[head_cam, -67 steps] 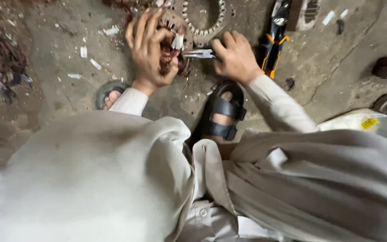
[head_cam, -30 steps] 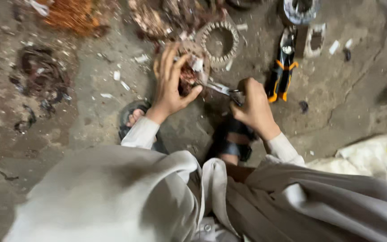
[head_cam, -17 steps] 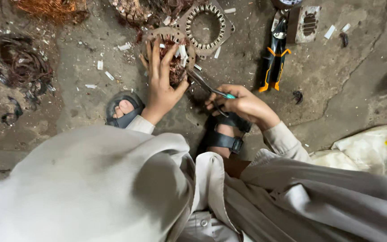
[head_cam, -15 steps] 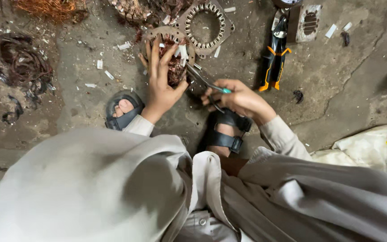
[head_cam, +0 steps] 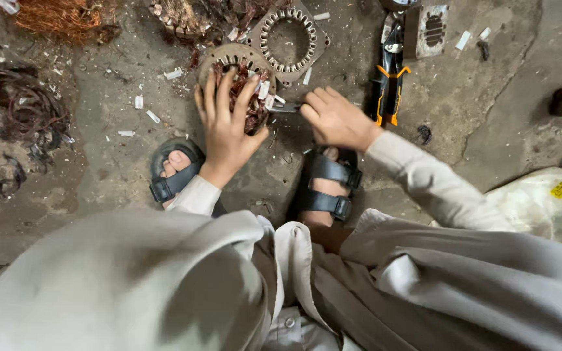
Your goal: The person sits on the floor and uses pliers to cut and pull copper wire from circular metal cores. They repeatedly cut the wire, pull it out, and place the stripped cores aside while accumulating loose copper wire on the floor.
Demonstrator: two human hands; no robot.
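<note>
Fingers of left hand (head_cam: 226, 127) press ring-shaped metal stator (head_cam: 237, 73) with tangled copper windings.

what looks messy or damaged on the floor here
White scraps lie scattered over the dirty concrete floor, and loose tangles of dark wire and copper wire sit at the left. The round motor core under the left hand has torn copper windings.

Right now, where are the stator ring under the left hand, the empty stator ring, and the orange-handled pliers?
Wound stator ring (head_cam: 224, 57), head view, bare upper rim.
Empty stator ring (head_cam: 269, 29), head view, left rim.
Orange-handled pliers (head_cam: 390, 75), head view, black body.
</note>
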